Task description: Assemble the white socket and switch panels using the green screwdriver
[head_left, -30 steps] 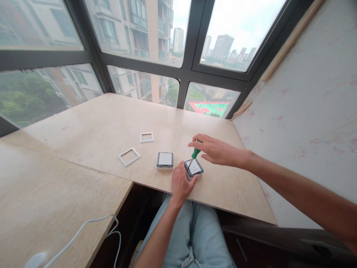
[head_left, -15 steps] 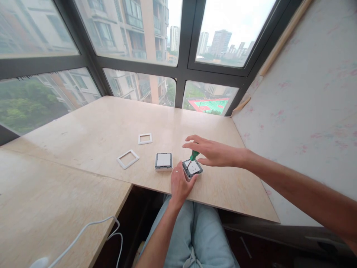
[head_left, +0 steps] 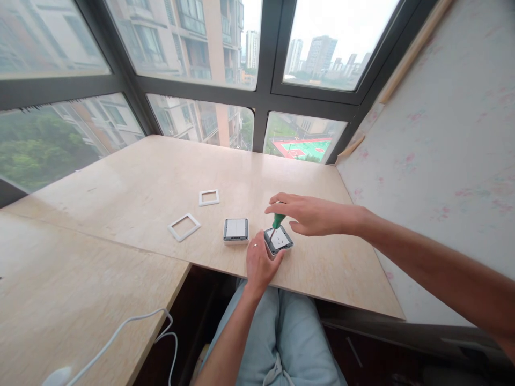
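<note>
My left hand (head_left: 260, 264) grips a wall socket (head_left: 281, 239) in its box near the front edge of the counter, thumb on the near side and fingers on the left side. A screwdriver with a green handle (head_left: 277, 220) stands tilted, its tip at the left edge of the socket's dark frame. My right hand (head_left: 308, 214) is closed round the top of that handle from above. Just left of the socket lies a wall switch (head_left: 236, 230) with a white panel and dark rim, on a white box. Whether a screw sits under the tip is too small to tell.
Two white cover frames, a nearer one (head_left: 174, 234) and a farther one (head_left: 200, 198), lie on the pale counter (head_left: 132, 182) to the left. A white cable (head_left: 120, 324) hangs over the counter's left inner edge. Windows rise behind; a papered wall (head_left: 438, 182) stands right.
My right hand has shifted slightly and the screwdriver's tilt differs a little. My left hand still holds the socket. The view has moved slightly.
</note>
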Available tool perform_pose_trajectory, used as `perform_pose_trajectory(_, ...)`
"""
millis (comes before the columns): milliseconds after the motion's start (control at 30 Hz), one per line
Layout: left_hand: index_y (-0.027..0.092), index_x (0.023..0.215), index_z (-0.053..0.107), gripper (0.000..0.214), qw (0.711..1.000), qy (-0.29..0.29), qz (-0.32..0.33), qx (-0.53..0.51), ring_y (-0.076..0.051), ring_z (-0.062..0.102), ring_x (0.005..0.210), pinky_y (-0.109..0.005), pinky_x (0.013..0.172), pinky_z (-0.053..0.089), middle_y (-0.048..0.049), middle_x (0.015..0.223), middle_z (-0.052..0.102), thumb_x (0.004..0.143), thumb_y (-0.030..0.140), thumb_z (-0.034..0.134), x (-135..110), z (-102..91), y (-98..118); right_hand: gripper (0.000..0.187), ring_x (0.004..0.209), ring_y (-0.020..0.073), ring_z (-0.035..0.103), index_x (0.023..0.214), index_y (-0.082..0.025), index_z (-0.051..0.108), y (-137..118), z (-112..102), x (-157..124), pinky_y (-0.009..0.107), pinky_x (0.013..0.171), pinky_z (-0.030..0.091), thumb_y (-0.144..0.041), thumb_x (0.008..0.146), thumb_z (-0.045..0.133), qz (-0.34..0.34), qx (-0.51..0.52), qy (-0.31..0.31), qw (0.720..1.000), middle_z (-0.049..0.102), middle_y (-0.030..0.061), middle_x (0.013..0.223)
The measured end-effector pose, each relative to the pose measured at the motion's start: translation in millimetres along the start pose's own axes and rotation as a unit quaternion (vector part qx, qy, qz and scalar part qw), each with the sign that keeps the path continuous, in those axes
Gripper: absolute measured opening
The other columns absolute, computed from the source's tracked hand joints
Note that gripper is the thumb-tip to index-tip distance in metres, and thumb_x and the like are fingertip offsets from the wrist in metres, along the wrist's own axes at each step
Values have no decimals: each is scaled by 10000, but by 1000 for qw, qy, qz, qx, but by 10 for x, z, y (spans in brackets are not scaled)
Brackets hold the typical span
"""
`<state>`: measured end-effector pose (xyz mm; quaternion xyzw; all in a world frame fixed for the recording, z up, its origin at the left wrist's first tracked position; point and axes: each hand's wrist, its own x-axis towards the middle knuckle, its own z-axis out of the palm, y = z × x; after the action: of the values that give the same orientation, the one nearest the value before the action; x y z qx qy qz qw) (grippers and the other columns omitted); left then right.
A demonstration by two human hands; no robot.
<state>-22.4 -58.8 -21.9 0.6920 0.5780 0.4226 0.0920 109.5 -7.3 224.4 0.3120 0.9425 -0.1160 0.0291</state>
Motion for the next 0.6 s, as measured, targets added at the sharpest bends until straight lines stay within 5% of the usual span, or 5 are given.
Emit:
perform_pose_trajectory(133, 121, 1419, 334, 778, 1000, -3, 0, -3, -340, 552, 1218, -513, 1018, 458, -210, 1314, 560, 827, 482, 688, -4, 9, -9, 613, 1021, 280, 639, 1449, -141, 368, -21, 76, 40, 363, 773, 495, -375, 920, 570, 81, -48, 8, 996, 600, 176, 1248)
perform_pose_trajectory(300, 118, 1419, 334, 780, 1000, -3, -4, -5, -343, 549, 1219, -508, 1009, 465, -209, 1317, 556, 825, 473, 692, -7, 8, -11, 504, 786, 311, 684, 1021, -116, 638, -92, 108, 134, 353, 636, 455, -533, 993, 357, 232, -202, -11, 952, 681, 162, 792)
perform_pose_trajectory(400, 125, 1422, 331, 774, 1000, -5, -4, -5, -343, 545, 1224, -512, 1018, 457, -205, 1324, 554, 828, 470, 688, -2, -2, -2, 247, 920, 282, 662, 1117, -148, 611, -26, 68, 92, 353, 718, 480, -301, 956, 503, 137, -161, -13, 977, 674, 144, 991)
perform_pose_trajectory(500, 130, 1416, 333, 764, 1000, -8, -5, -7, -338, 544, 1225, -510, 1022, 454, -199, 1325, 555, 832, 473, 685, 3, -12, 7, 467, 1167, 237, 567, 1278, -183, 532, 55, 57, 28, 334, 898, 474, -51, 830, 549, -5, -65, -3, 998, 551, 130, 1294)
perform_pose_trajectory(600, 134, 1412, 333, 761, 1000, -9, -10, -10, -334, 540, 1228, -503, 1019, 456, -194, 1328, 553, 831, 475, 688, 1, -18, 9, 480, 1206, 240, 549, 1336, -167, 485, 56, 91, 16, 333, 930, 468, -152, 868, 592, -6, -32, 10, 999, 443, 154, 1420)
